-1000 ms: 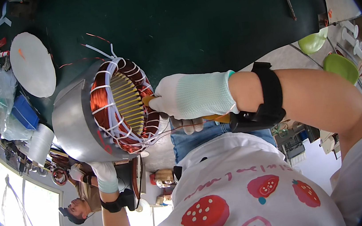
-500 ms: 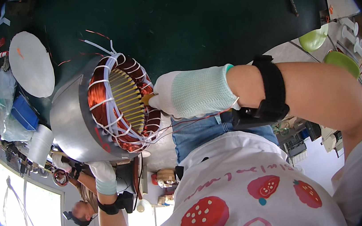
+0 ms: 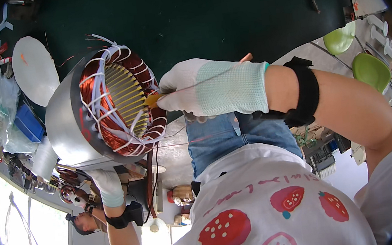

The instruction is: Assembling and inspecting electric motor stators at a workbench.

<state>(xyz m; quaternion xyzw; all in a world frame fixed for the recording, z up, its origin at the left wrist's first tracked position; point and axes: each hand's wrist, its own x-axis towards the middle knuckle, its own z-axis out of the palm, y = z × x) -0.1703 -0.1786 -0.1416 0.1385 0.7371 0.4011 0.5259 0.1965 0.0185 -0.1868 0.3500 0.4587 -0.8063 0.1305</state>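
A motor stator (image 3: 67, 120) lies on its side at the left, its grey metal housing ending in a ring of red-brown copper windings (image 3: 92, 91) tied with white cord. Yellow slot strips (image 3: 122, 89) line its bore. My right hand (image 3: 187, 87), in a white and mint glove, pinches a small flat yellow piece (image 3: 153, 101) at the right inner edge of the windings. A thin wire runs across the back of that glove. My left hand (image 3: 108, 186), gloved too, is against the near underside of the housing; its fingers are hidden behind it.
The dark green table top (image 3: 184, 22) spreads beyond the stator. At the left are a white oval disc (image 3: 34, 70), a blue bin (image 3: 28, 123) and clear plastic bags (image 3: 3, 103). Green stools (image 3: 370, 71) stand at the right. Another person (image 3: 85, 222) works at lower left.
The stator has turned and shifted a little to the left. My right hand has moved up slightly, and more of the yellow piece shows. A wire now crosses the right glove.
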